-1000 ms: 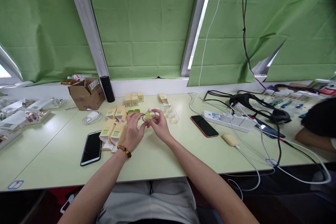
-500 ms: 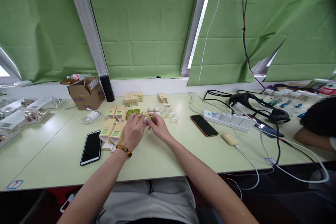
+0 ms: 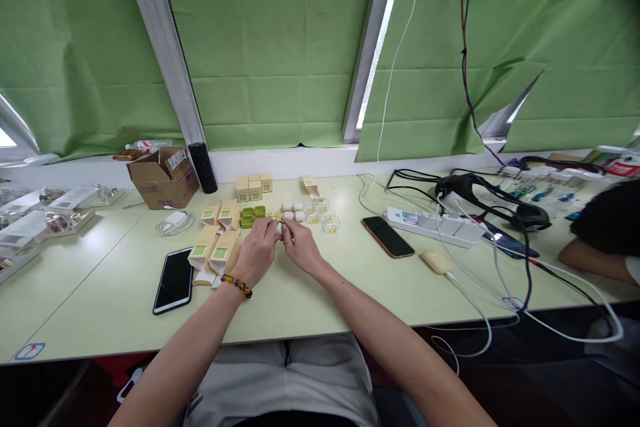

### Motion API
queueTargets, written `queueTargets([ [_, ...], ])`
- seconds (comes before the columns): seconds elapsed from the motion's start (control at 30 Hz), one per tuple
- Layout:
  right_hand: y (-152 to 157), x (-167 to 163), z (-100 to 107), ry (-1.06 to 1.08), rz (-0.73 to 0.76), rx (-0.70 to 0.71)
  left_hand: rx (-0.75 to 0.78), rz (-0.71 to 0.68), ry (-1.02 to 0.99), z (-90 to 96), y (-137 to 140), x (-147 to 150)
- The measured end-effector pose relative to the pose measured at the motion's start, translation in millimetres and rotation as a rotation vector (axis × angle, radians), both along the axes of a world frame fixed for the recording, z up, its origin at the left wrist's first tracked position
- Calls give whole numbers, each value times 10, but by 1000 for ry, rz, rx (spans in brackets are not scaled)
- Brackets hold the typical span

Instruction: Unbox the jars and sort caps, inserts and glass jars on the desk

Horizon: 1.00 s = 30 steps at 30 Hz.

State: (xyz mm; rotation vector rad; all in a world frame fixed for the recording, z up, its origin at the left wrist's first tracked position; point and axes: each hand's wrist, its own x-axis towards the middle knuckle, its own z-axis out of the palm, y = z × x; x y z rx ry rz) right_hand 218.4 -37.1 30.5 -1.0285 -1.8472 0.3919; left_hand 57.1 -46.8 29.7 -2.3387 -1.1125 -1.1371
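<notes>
no txt legible; blue-edged sticker (image 3: pixel 30 351) on tbl (image 3: pixel 100 307) w/ red arrow-like sign; carton (image 3: pixel 159 191) print blurry.

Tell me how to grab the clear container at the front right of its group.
I'd pinch the container by its right-hand edge, coming from the right with the right hand. It sits at the group's near right corner, so its front and right look reachable, while the other clear containers stand behind it and to its left.

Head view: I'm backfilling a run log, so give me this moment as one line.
left hand: on white piece | right hand: on same piece | beyond hands: green containers, white cylinders, clear cups
</notes>
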Motion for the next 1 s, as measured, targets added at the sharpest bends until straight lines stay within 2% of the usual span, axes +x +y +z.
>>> queueTargets([
  [0.13, 3, -19, 10, -17, -24, 39, -3, -13, -16, -22, 5, 26],
  [0.23, 6, -27, 19, -16, -13, 15, 4, 2, -3, -21, -1, 51],
  [0.53, 77, 87, 22, 188, 127, -210, -41, -31, -97, -8, 36, -18],
  [0.77, 70, 199, 91, 89, 208, -32, -151, -114, -270, 27, 53, -64],
  [0.9, 113, 165, 59, 182, 264, -71, -212, -163, -377, 36, 57, -37],
  [1.0, 179, 143, -2, 281, 253, -137, -291, -200, -521, 5, 111, -41],
])
